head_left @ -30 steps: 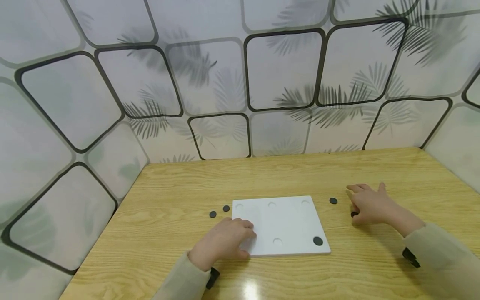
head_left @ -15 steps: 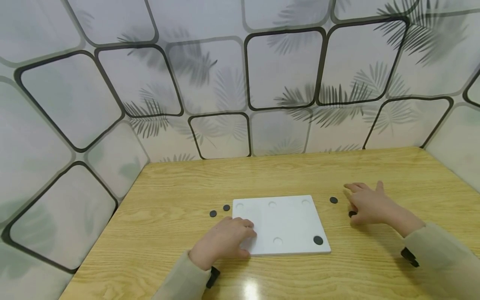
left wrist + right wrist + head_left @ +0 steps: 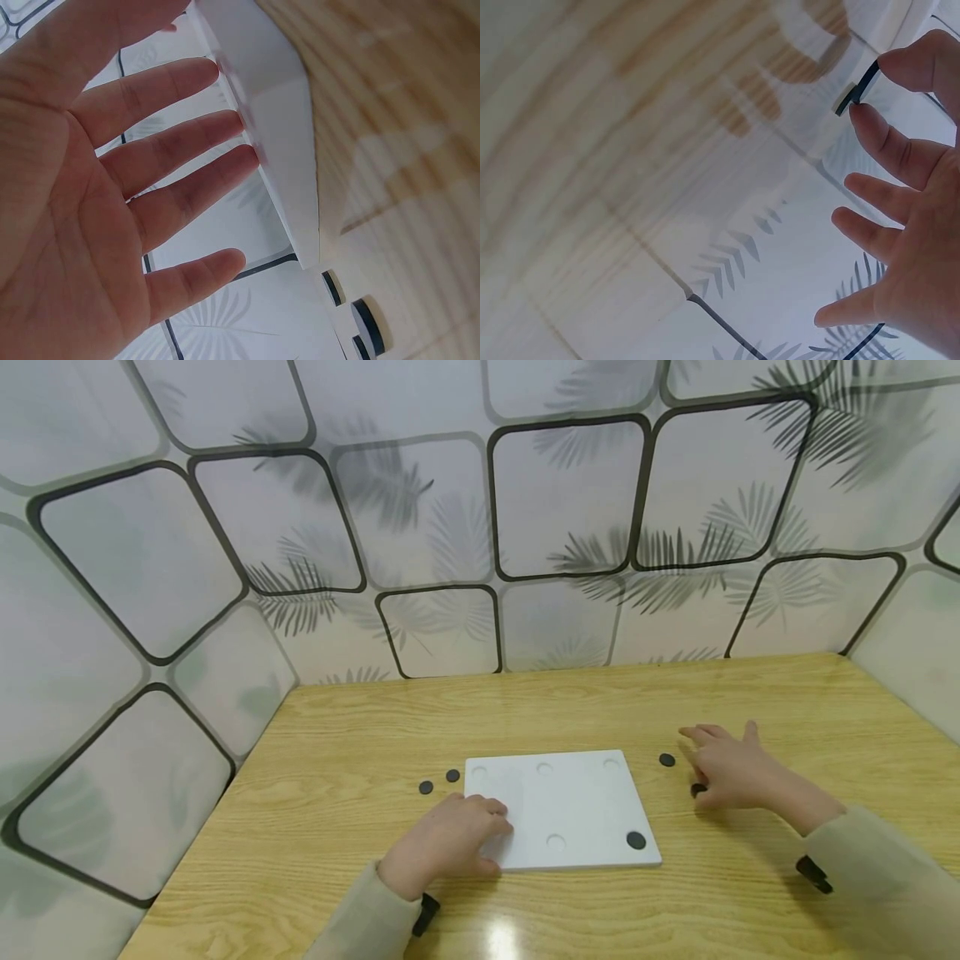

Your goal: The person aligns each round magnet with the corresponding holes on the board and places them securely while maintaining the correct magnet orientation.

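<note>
A white rectangular board (image 3: 566, 806) with shallow round recesses lies on the table; one black disc (image 3: 636, 841) sits in its near right corner. My left hand (image 3: 453, 839) rests on the board's left part, its relaxed fingertips touching the surface in the left wrist view. To the right of the board, my right hand (image 3: 738, 770) pinches another black disc (image 3: 868, 79) between thumb and index finger, the other fingers spread. A loose black disc (image 3: 667, 760) lies on the table between the board and my right fingers.
Two more black discs, a nearer one (image 3: 426, 787) and a farther one (image 3: 452, 775), lie by the board's left edge. The wooden table (image 3: 360, 735) meets a patterned wall covering (image 3: 570, 502) at the back and sides.
My right hand has shifted slightly left, toward the board, with the pinched disc. The left hand, the board and the other discs have kept their places.
</note>
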{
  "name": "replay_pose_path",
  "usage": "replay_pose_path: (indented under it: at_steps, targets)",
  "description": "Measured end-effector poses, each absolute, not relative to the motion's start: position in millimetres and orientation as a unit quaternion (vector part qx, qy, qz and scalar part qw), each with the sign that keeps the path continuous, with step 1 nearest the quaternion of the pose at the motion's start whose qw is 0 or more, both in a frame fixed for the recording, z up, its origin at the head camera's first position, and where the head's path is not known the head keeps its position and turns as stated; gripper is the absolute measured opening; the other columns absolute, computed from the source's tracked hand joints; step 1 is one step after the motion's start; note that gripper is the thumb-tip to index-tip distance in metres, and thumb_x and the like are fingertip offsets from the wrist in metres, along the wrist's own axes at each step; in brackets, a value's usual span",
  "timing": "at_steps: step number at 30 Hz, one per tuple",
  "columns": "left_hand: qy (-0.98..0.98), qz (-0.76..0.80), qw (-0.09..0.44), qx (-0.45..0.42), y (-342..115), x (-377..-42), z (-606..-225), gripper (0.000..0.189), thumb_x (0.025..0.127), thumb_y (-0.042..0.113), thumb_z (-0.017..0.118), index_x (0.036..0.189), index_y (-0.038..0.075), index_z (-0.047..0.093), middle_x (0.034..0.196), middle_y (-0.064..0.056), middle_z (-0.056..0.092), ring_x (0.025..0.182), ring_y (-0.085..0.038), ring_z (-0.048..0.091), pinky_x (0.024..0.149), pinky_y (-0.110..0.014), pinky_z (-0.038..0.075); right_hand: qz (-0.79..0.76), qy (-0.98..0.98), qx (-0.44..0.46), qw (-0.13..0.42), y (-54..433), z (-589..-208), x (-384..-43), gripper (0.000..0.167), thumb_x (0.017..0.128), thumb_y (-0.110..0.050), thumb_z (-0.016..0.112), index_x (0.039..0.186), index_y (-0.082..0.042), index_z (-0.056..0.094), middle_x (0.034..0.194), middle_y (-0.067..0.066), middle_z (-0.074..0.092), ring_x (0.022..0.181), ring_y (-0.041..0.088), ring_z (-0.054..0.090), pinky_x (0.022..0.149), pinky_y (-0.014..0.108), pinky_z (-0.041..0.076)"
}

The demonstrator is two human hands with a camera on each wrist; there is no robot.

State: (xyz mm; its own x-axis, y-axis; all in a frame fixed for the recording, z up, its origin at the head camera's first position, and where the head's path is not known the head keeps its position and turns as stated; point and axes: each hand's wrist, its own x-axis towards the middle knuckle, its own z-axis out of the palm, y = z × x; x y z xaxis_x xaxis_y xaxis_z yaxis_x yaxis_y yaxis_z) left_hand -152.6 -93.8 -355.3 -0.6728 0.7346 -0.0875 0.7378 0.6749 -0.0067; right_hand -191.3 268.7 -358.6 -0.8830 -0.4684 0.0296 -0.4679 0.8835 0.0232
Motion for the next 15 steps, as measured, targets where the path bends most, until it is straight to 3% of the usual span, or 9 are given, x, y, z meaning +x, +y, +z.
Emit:
replay_pose_path:
  at_steps: [15]
  targets:
    - [0.913,-0.020,0.036,0.405,-93.7,-152.9,-355.0,0.039,0.066,0.034,0.074,0.102,0.020,0.067,0.112,0.003,0.057,0.097,-0.013,0.054,0.077,-0.032,0.043,-0.009,-0.970,0.244,0.015,263.6,-358.7,-192.4,0.029,0.056,-0.023,0.072,0.048,-0.021,0.044,0.125,0.025,0.042,0.116,0.045,0.031,0.072,0.078,0.004]
